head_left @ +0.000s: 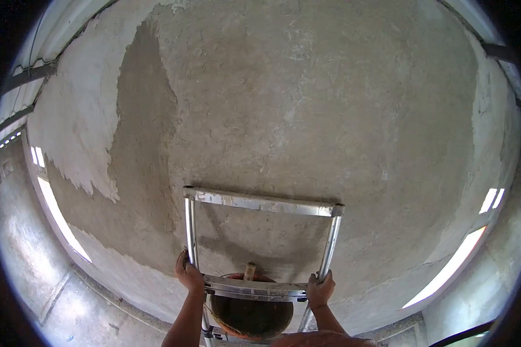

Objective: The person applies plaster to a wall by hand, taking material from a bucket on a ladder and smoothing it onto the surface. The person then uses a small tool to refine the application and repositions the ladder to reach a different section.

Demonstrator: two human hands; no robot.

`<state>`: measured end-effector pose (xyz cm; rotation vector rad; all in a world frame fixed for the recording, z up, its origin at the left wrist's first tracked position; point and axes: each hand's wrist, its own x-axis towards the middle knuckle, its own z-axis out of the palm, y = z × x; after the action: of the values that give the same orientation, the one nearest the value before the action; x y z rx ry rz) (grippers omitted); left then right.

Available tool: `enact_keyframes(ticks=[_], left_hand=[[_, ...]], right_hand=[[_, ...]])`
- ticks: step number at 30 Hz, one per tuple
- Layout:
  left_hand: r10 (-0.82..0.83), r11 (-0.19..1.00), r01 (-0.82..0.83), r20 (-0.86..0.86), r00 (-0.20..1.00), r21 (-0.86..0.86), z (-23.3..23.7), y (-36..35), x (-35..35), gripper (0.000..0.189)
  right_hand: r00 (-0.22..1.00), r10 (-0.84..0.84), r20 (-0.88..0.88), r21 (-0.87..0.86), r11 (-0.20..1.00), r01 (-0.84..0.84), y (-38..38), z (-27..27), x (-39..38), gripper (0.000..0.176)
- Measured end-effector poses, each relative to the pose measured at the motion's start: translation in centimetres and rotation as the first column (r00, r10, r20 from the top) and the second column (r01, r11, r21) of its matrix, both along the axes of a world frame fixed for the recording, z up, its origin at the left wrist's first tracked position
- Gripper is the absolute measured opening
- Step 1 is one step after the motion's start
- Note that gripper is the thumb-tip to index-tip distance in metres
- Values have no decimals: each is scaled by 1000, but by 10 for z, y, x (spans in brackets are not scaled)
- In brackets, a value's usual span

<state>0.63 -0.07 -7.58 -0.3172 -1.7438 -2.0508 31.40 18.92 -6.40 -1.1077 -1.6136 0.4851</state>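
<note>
A metal ladder (260,202) stands against the plastered wall, its top crossbar close to the surface. My left hand (189,273) is closed around its left rail, just above a lower rung (255,289). On the opposite rail, my right hand (320,288) grips at about the same height. Behind and below that rung sits a round, orange-rimmed basin (252,318) with dark contents. A short handle-like piece (249,270) sticks up at the basin's far edge; what it belongs to is hidden.
The wall (330,127) fills most of the view, with a darker patch (142,110) and a paler area (87,115) at left. Bright openings (63,217) show on both sides. Concrete floor (75,306) lies below, and roof beams (29,78) run along the upper left.
</note>
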Motion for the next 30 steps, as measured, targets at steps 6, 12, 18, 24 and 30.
enact_keyframes(ticks=[6,12,18,24,30], left_hand=[[-23,999,23,-20,1000,30,3,0,4,44],[-33,999,34,-47,998,25,-14,1,-4,40],[-5,996,19,-159,987,85,-9,2,0,43],[-15,988,39,-160,987,149,-7,5,5,42],[40,999,-35,-259,965,26,3,-3,12,41]], right_hand=[[999,-11,-53,-24,1000,9,0,-2,-1,20],[999,24,-37,-52,998,-26,-3,4,2,19],[996,15,-88,48,999,-11,0,-3,0,19],[999,-51,-11,24,998,51,8,-11,-2,18],[999,-20,-28,51,998,22,3,-8,0,18]])
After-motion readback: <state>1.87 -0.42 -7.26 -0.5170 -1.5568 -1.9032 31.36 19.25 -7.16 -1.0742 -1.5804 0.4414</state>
